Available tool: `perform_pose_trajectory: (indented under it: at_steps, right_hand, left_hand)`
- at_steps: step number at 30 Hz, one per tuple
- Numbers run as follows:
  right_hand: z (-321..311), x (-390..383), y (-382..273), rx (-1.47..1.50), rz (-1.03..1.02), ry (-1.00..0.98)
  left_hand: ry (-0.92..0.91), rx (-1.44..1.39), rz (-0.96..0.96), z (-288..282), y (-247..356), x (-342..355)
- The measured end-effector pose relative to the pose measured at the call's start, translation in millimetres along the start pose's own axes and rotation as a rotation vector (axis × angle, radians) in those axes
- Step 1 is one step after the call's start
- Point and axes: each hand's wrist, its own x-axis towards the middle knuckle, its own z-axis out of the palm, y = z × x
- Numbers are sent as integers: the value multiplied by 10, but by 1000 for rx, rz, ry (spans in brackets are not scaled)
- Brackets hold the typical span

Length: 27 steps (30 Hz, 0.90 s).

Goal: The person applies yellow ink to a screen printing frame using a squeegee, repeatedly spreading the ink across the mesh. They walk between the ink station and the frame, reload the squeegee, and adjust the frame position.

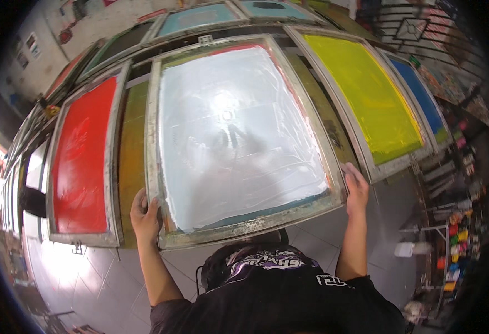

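A large rectangular frame with worn grey rails [244, 227] sits centrally before the person, tilted slightly, between a red-coated grey-railed panel [85, 161] and a yellow-coated one [367, 94]. The left hand [145, 214] and right hand [357, 189] pinch its opposite side rails near the lower corners, fingers curled around them. Glossy white paint [239, 111] already covers most of its face, streaky at right; a teal strip [266, 207] along the lower edge appears left uncovered.
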Motion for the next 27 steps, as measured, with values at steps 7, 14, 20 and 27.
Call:
perform_pose_trajectory:
  at_steps: [7,14,20,27]
  right_hand:
    - [65,19,-144,-9,-50,-66]
    - [73,-80,-105,-57,-24,-49]
    - [47,-112,25,-22,-161,-122]
    - [-39,-104,9,-291,-282,-111]
  left_hand:
    - [14,8,30,-10,26,-6]
    - [5,76,23,-40,43,8]
    - [19,86,28,23,172,-74]
    - [245,263,125,4,88,-31]
